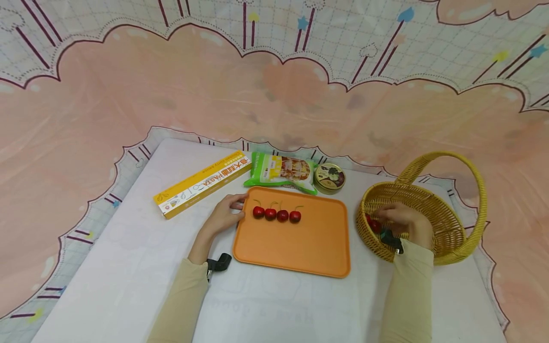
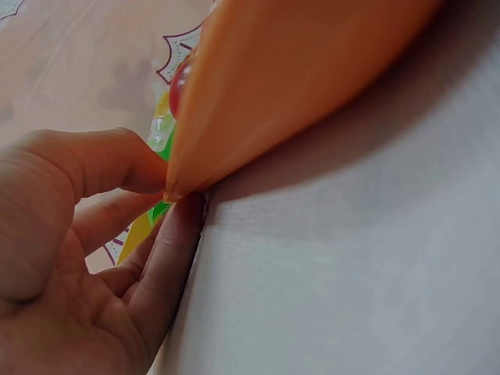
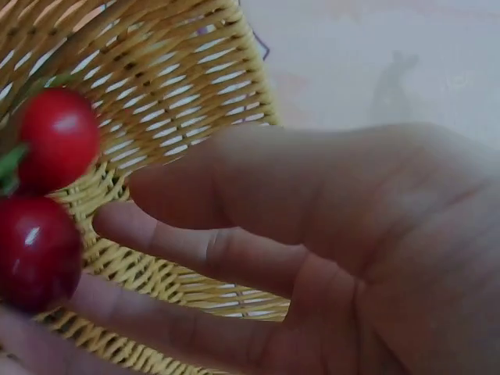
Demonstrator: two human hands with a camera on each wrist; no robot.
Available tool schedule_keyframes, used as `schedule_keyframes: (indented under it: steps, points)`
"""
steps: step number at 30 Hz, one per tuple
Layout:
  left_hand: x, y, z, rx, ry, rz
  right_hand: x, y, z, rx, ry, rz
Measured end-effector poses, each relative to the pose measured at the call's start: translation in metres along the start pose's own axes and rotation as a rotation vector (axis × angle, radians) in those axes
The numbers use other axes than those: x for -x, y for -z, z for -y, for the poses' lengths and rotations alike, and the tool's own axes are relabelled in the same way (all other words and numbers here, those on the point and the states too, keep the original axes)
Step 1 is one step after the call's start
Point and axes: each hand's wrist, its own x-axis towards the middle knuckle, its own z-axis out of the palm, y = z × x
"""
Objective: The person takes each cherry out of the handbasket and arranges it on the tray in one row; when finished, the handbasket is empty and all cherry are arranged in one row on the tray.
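Likely picking: right hand (image 1: 404, 216) spread near cherries (image 3: 41, 254) in basket (image 1: 448, 231), frame right; contact unclear, pinch needed next. Left hand (image 1: 223, 215) pinches tray (image 1: 293, 252).

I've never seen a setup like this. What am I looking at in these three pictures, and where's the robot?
There's no robot arm here, just a person's two bare hands. The wide picture comes from a camera worn on the head; the two close-ups come from cameras worn on each wrist.

On the white table lie a yellow-and-white pasta box, a green packet, a round tin, an orange tray bearing four cherries in a row, and a wicker basket.

The left hand pinches the tray's edge. The right hand is inside the basket, beside at least two more cherries; it doesn't clearly grip either.
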Motion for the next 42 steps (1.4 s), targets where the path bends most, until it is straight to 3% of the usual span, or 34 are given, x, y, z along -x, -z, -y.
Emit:
schedule_keyframes:
  steps: [10,19,28,36,42]
  points:
    - [0.0,-0.001,-0.001,0.002,0.017,0.007,-0.008,-0.003,-0.004,-0.091,0.094,0.036]
    - [0.0,0.0,-0.002,0.009,0.011,0.009,-0.003,-0.004,-0.003,-0.166,0.062,-0.073]
    - [0.0,0.0,-0.001,-0.001,0.015,0.006,0.001,-0.006,0.0,-0.105,0.079,-0.154]
    - [0.0,0.0,0.0,-0.012,0.004,0.001,-0.002,-0.01,0.002,-0.129,0.216,-0.213]
    - [-0.001,0.0,0.0,-0.012,0.009,0.006,-0.003,-0.016,0.01,-0.217,0.319,-0.25]
